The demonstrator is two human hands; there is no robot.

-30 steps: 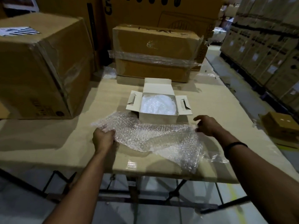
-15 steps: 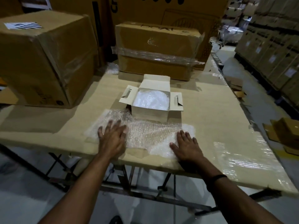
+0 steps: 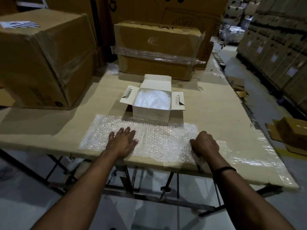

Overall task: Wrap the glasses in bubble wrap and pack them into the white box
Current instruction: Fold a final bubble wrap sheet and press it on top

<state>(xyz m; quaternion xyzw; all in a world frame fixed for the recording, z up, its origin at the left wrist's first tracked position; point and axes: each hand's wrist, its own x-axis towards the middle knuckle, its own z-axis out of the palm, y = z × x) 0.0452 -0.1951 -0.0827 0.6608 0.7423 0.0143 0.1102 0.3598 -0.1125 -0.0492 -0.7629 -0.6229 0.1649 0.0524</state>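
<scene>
Wrap: one sheet of bubble wrap (image 3: 154, 138) lies spread flat along the near edge of the desk (image 3: 216, 113), its long side parallel to that edge; its right end bunches and hangs slightly over the edge.
Left side: left hand (image 3: 123, 141) rests palm down on the left half of the sheet, fingers (image 3: 127, 131) straight and slightly spread, pressing it to the desk.
Right side: right hand (image 3: 205, 143) sits at the right end of the sheet, fingers curled tight into the crumpled wrap there; a dark wristband (image 3: 224, 169) is on that wrist.
Box: white box (image 3: 151, 113) stands at mid-desk, just behind the sheet's far edge, all flaps folded open.
Box contents: a bundle (image 3: 152, 99) in bubble wrap fills the opening; what it contains cannot be told.
Glasses: none can be made out.
Far left corner: large brown carton (image 3: 41, 60) with a label on top.
Far edge: second brown carton (image 3: 157, 50), banded with clear film, directly behind the white box.
Near right corner: clear film (image 3: 249, 156) covers the desk surface.
Floor, right: small cardboard box (image 3: 290, 131) lies beside the desk.
</scene>
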